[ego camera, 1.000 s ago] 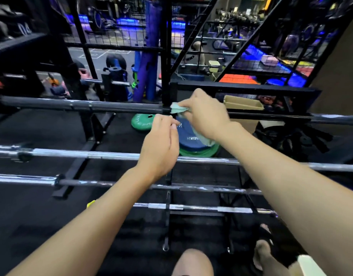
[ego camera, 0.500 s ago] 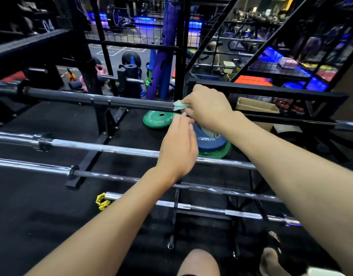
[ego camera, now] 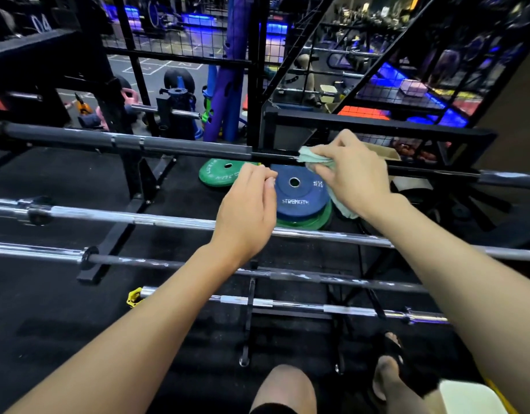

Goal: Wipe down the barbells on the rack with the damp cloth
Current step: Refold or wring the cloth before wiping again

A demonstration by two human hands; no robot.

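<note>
Right fingers: curled round the pale green cloth, bunching it against the far black barbell; a tail of cloth hangs below the palm.
Right hand: over the bar's thin shaft, just right of the rack upright.
Left fingers: loosely curled, tips together, holding nothing that shows.
Left hand: hovers apart from the far bar, left of the cloth, above the second bar.
Second barbell: chrome, runs left to right under both wrists.
Third barbell: chrome sleeve at left, dark scuffed shaft to the right, nearer than the second.
Nearest barbell: chrome, lowest; yellow collar at its left end.
Rack: black frame carrying the bars in steps.
Floor: blue plate stacked on a green plate; another green plate to the left, beyond the rack.
Near edge: a bare knee and a foot in a dark sandal.
</note>
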